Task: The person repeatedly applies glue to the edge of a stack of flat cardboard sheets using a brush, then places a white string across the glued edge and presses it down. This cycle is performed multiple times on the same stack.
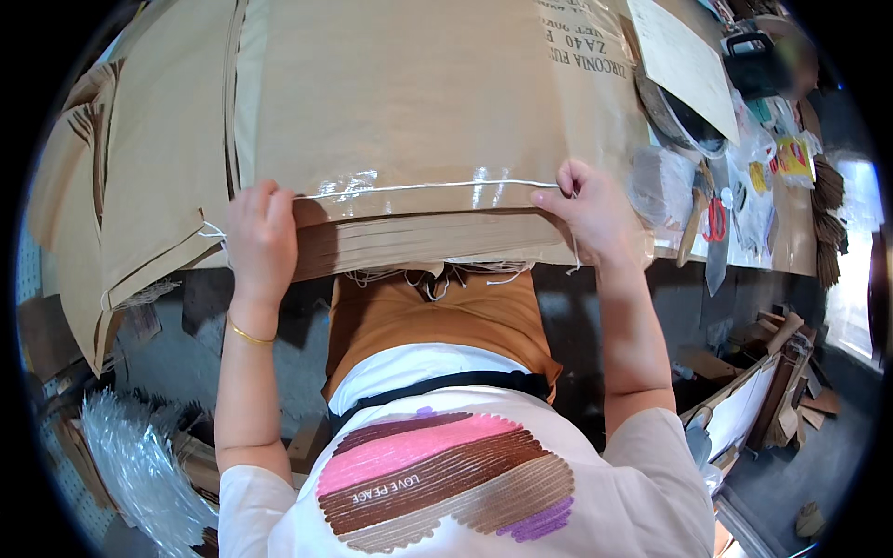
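Observation:
A stack of brown paper sacks (pixel 400 112) lies in front of me, its layered edges facing my body. The top sack has a glossy, see-through strip along its near edge. Over that strip runs a taut white string (pixel 419 188). My right hand (pixel 595 216) pinches the string between thumb and forefinger at the right corner, and a loose end hangs below it. At the left corner, my left hand (pixel 259 242) is closed around the string's other end, its fingertips partly hidden. Loose thread ends (pixel 437 286) dangle under the stack.
Another pile of brown sacks (pixel 158 177) adjoins on the left. On the right lie red-handled scissors (pixel 715 219), a knife (pixel 716 265), a dark round pan (pixel 684 116), a white sheet (pixel 684 65) and plastic bags (pixel 662 181). Clear plastic (pixel 139 465) is heaped low at left.

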Demonstrator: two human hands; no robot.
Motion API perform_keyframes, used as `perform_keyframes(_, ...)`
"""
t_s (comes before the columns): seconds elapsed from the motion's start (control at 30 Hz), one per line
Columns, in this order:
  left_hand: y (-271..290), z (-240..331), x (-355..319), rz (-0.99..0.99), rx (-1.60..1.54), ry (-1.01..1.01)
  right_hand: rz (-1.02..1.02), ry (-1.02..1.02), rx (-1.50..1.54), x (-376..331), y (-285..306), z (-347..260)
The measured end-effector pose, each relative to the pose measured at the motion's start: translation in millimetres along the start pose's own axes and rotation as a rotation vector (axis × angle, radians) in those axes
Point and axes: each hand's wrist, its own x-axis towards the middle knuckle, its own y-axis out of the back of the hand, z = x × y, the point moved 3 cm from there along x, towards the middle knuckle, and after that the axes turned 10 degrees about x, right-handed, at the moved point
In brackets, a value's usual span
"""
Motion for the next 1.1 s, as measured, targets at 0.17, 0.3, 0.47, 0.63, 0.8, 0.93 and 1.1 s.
perform_keyframes(0.17,-2.1,4.8,-1.6,-0.080,-0.467,0.102,0.010,-0.049,0.378,-5.1,-0.2,1.7)
perform_keyframes(0.3,-5.3,0.9,-5.9,-0.106,-0.434,0.031,-0.145,-0.122,0.513,-10.0,-1.1,-9.4)
perform_keyframes(0.47,-6.4,-1.1,-10.2,-0.151,-0.465,0.068,0.152,0.180,-0.217,-5.2,-5.3,-1.7)
perform_keyframes(0.63,0.9,-4.7,-3.6,-0.229,-0.478,0.015,0.082,0.937,-0.853,-17.7,-28.6,-22.1)
perform_keyframes(0.8,10.3,-17.3,18.6,-0.421,-0.636,0.063,-0.075,0.419,-0.394,2.2,-28.7,-31.7)
perform_keyframes(0.93,-16.4,-35.2,15.7,-0.531,-0.604,0.399,0.139,0.055,-0.409,14.8,-39.8,-36.6)
perform_keyframes(1.1,-16.8,-8.8,20.3,-0.424,-0.128,0.436,0.284,0.579,-1.035,8.4,-56.7,-34.9)
